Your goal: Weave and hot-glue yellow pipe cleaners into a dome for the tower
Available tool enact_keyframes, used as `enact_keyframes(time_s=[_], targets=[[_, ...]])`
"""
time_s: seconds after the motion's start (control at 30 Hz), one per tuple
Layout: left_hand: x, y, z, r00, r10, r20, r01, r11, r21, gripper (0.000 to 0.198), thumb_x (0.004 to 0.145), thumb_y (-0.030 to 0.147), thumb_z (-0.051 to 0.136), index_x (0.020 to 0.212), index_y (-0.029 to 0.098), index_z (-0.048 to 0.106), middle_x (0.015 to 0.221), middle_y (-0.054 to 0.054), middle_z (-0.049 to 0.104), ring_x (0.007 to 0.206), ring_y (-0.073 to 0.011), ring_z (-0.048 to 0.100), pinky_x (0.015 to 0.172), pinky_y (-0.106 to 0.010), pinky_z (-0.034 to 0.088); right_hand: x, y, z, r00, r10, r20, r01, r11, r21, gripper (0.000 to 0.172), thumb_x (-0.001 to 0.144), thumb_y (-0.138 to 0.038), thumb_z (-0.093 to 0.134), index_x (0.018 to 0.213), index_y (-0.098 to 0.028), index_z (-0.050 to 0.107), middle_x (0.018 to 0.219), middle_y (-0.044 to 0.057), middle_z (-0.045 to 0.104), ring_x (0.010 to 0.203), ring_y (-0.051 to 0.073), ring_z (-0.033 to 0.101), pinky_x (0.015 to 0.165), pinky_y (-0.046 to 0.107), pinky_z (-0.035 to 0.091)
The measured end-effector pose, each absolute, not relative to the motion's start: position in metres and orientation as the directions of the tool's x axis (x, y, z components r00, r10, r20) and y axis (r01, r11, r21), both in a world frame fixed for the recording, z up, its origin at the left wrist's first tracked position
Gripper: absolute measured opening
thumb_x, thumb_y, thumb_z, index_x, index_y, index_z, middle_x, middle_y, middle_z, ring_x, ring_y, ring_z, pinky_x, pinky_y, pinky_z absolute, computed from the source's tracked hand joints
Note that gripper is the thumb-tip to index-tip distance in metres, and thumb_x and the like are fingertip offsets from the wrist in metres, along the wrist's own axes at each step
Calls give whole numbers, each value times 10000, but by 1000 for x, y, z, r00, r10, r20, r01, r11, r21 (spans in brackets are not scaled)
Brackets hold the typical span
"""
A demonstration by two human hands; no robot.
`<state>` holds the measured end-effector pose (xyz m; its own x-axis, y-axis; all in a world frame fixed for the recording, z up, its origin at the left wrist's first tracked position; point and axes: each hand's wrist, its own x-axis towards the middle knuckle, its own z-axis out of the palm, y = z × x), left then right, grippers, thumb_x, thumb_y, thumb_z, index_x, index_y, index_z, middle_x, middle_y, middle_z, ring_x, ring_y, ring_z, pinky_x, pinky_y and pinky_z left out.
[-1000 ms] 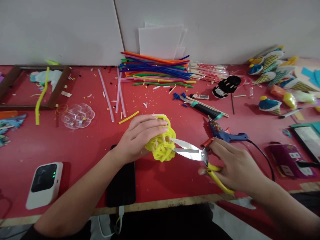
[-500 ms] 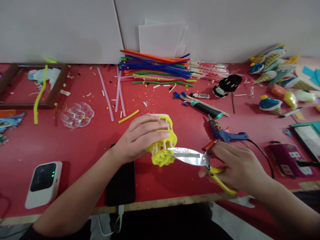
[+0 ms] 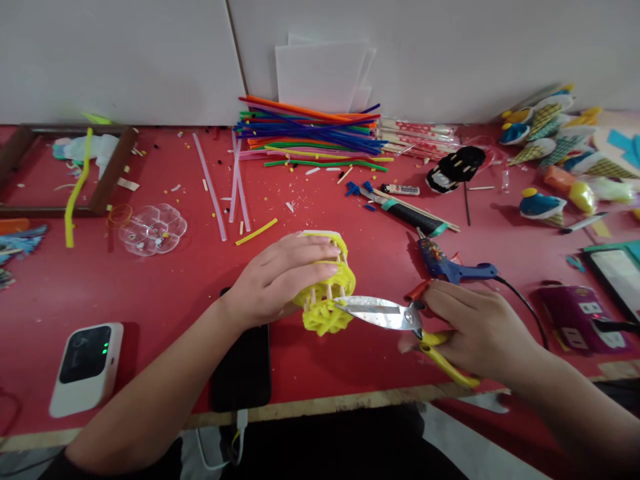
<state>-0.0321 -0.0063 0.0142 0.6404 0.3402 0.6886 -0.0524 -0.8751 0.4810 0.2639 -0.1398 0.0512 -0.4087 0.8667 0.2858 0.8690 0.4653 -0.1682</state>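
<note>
My left hand (image 3: 280, 273) wraps over a yellow tiered craft piece (image 3: 327, 317), its fingers lying across the upper layers. Short pale sticks join the fuzzy yellow layers, and a white rim shows at the top. In my right hand (image 3: 480, 327) is a pair of scissors (image 3: 377, 313) with one red and one yellow handle. The blades point left and look nearly together, their tips at the gap above the lowest yellow layer. Whether they grip anything there I cannot tell. My left thumb is hidden behind the piece.
A glue gun (image 3: 453, 267) and a pair of black-handled pliers (image 3: 407, 213) lie right of centre. Colourful pipe cleaners (image 3: 310, 133) are piled at the back. A black phone (image 3: 243, 373) with a cable lies by the front edge, a white device (image 3: 87, 367) left of it.
The scissors' yellow handle and my right hand have shifted slightly right and down, and the blades look a little closer together. My left hand keeps its hold on the yellow piece.
</note>
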Motion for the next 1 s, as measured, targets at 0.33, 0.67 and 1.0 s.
enact_keyframes(time_s=[0.33,0.67,1.0], targets=[[-34,-17,33,662,516,544,113,-786,608,383,915,251,642,1295,303,650,1336,-57,732,1285,-265,661,1162,-486,491,264,-137,49,-402,882,244,852,458,-254,462,980,-606,514,694,-243,512,596,11,577,463,139,502,484,294,327],[-27,-18,24,624,468,625,150,-857,493,653,772,364,737,1399,280,578,1293,-77,753,1163,-310,721,1091,-486,556,266,-134,53,-418,876,240,857,468,-216,469,990,-615,477,710,-239,483,596,4,565,458,130,503,486,291,321],[-25,-17,23,609,486,627,115,-836,537,564,702,334,810,1246,279,671,1205,-59,782,1140,-314,730,1073,-480,575,265,-136,57,-416,883,216,861,459,-219,418,994,-569,483,747,-233,505,638,20,599,490,146,548,502,288,353]])
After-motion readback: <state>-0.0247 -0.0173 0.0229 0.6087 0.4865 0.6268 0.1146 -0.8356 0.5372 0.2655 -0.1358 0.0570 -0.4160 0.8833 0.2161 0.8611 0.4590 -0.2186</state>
